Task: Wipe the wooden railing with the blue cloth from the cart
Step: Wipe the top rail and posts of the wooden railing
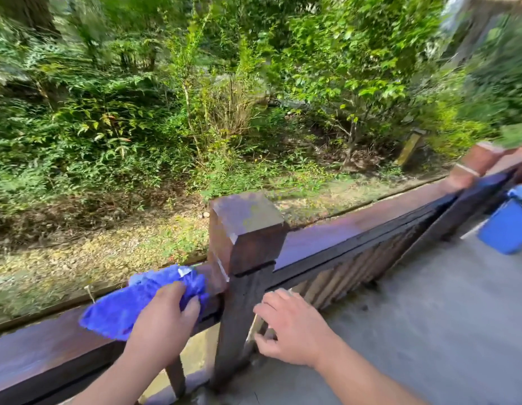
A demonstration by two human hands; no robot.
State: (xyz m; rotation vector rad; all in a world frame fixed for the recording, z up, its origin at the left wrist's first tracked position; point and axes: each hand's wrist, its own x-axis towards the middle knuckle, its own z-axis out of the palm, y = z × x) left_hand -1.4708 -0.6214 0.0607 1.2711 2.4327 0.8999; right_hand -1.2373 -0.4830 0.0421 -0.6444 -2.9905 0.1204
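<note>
Left fingers (178, 290) on blue cloth (137, 299)

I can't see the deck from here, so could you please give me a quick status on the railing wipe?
Left hand pressing blue cloth on rail top. Right hand empty, open, beside post. Post blocks the cloth's path rightward.
</note>
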